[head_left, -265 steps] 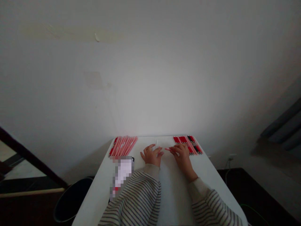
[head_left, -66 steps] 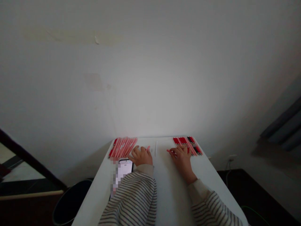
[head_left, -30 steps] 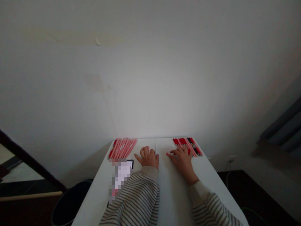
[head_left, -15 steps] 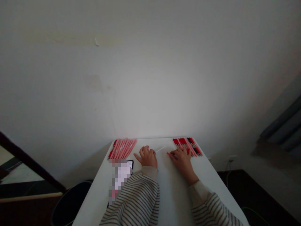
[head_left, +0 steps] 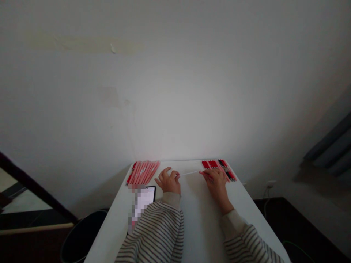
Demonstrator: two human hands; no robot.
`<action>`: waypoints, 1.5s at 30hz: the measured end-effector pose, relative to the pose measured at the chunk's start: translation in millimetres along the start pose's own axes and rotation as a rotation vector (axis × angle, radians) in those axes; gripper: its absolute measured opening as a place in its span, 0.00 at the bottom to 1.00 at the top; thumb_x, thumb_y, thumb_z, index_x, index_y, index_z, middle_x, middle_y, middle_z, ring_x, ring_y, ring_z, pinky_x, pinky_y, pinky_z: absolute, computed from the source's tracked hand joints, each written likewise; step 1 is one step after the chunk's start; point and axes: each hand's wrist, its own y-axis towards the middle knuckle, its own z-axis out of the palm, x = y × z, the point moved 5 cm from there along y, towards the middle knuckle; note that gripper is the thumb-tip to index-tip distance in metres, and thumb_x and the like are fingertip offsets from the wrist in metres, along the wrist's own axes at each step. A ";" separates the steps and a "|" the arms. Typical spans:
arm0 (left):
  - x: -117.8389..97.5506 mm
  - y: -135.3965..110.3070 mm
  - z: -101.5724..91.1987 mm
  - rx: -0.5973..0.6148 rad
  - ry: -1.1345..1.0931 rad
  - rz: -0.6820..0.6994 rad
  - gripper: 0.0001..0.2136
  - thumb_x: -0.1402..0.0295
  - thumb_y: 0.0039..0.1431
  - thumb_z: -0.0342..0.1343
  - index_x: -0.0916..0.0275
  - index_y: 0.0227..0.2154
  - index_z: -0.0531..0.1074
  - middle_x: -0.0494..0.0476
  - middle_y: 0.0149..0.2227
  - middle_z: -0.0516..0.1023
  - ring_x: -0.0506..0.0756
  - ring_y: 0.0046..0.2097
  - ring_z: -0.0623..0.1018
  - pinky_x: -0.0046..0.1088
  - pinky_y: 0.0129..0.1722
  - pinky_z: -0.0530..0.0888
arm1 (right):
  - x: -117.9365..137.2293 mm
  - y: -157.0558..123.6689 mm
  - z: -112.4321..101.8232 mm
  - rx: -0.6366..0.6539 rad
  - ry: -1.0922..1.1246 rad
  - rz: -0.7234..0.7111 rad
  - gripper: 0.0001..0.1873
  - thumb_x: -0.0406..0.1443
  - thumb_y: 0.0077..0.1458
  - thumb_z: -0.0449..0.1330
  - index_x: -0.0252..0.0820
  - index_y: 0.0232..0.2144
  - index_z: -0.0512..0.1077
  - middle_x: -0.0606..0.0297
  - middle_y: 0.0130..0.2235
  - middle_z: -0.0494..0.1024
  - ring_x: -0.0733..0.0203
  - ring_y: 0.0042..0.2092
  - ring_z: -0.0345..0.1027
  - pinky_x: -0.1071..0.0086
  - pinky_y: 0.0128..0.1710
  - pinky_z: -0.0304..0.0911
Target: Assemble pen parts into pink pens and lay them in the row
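Note:
My left hand (head_left: 170, 181) is over the middle of the table, thumb and forefinger pinched on one end of a thin white stick (head_left: 188, 173). The stick points right, toward the end of a slim pink tube (head_left: 202, 172). Closed around that tube is my right hand (head_left: 216, 184); its fingers hide most of it. Whether stick and tube touch, I cannot tell. Beyond my left hand lies a row of several pink tubes (head_left: 144, 173). Close to my right hand are bundled red pieces (head_left: 212, 164) and black pieces (head_left: 222, 163), with more pink tubes among them.
A phone (head_left: 147, 197), partly blurred out, lies left of my left forearm on the white table (head_left: 199, 223). The wall (head_left: 175, 109) rises behind the table's far edge. A dark bin (head_left: 82, 233) stands at the left, and a wall socket (head_left: 271, 183) is at the right.
My left hand has shifted slightly left, and the white stick lies flatter. My right hand has moved a little right with the pink tube, its fingers more gathered.

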 end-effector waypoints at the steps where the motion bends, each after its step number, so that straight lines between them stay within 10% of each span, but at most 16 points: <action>1: 0.1 0.1 -0.3 -0.003 -0.001 0.003 0.06 0.68 0.54 0.55 0.50 0.28 0.76 0.50 0.54 0.69 0.59 0.58 0.62 0.58 0.60 0.51 | -0.7 -0.1 0.7 0.002 0.003 -0.004 0.18 0.48 0.60 0.51 0.46 0.37 0.76 0.61 0.40 0.78 0.54 0.46 0.63 0.58 0.51 0.46; 45: -15.2 -13.5 17.1 0.012 -0.113 0.279 0.04 0.71 0.53 0.55 0.55 0.28 0.74 0.54 0.51 0.71 0.59 0.56 0.64 0.57 0.60 0.52 | 16.1 -5.5 17.9 0.219 0.130 -0.168 0.08 0.37 0.54 0.61 0.53 0.38 0.76 0.65 0.35 0.76 0.54 0.46 0.60 0.55 0.51 0.52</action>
